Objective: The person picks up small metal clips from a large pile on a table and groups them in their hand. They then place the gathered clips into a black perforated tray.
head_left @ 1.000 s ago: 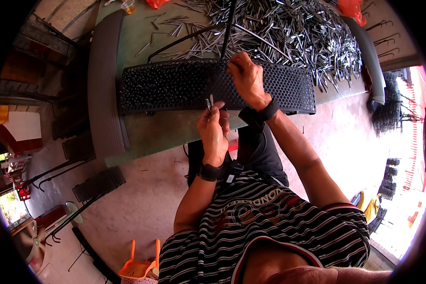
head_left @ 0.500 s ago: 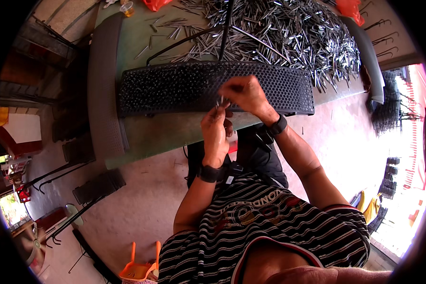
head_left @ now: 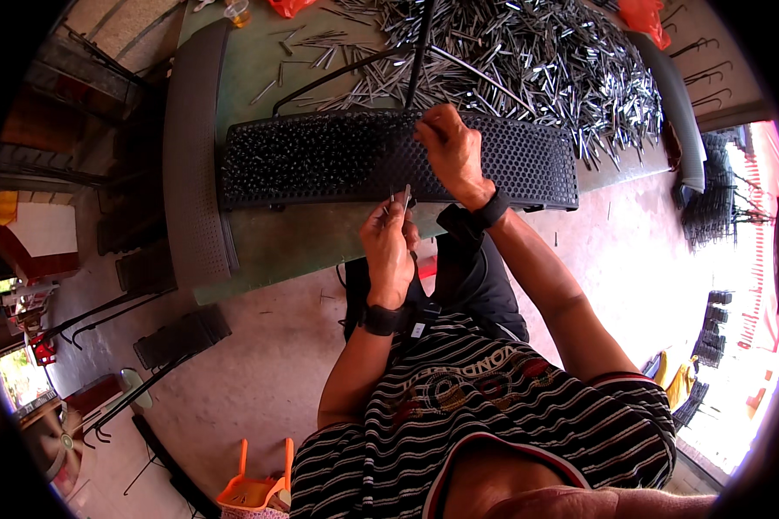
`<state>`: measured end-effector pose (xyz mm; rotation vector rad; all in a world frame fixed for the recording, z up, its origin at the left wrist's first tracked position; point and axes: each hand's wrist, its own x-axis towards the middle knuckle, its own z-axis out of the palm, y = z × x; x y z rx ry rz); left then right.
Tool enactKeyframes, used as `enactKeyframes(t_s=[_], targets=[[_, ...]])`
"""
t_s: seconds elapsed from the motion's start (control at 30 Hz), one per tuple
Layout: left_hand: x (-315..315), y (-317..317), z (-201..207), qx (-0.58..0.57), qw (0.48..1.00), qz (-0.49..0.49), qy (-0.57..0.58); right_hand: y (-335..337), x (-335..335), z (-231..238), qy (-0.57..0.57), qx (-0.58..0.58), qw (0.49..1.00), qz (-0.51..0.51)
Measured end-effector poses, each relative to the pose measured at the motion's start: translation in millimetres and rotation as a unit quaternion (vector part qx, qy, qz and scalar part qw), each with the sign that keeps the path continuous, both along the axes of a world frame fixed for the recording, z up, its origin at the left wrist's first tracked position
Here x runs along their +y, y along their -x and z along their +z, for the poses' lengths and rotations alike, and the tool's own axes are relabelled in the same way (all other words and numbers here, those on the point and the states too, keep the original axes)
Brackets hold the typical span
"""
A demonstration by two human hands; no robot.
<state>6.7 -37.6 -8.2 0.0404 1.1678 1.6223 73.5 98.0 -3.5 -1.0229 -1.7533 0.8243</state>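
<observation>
A long black perforated rack (head_left: 528,164) lies across the near part of the table. Its left half is packed with small shiny pieces standing in the holes, while the holes on the right half show bare. Just in front of its lower edge, my left hand (head_left: 389,246) is closed around a few thin metal pins (head_left: 406,195), their tips sticking up past the fingers. My right hand (head_left: 454,156) hovers over the rack near its middle, fingers pinched together at the far edge. Whatever sits in that pinch is too small to make out.
A large heap of loose metal pins (head_left: 545,69) covers the far table, with black rods (head_left: 417,60) rising before it. Curved grey panels (head_left: 190,156) stand at the table's left end. An orange plastic chair (head_left: 249,489) and a fan (head_left: 66,441) are at lower left.
My right hand has moved away from my left hand, up toward the rack's far edge. The left hand stays almost in place, still holding pins.
</observation>
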Motion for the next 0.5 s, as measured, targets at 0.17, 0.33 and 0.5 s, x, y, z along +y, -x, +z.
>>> enactKeyframes(t_s=[0.17,0.33,0.5], targets=[[1.8,-0.6,4.2,-0.013,1.0,0.024,0.012,-4.0,9.1,-8.2,-0.171,-0.143,0.974,0.029],[1.6,1.7,5.9,-0.036,0.998,0.042,0.006,-7.3,-9.2,16.0,-0.095,-0.184,0.978,0.014],[0.8,0.4,4.4,-0.038,0.999,0.009,-0.019,-14.3,-28.2,15.7,0.089,-0.119,0.973,0.176]])
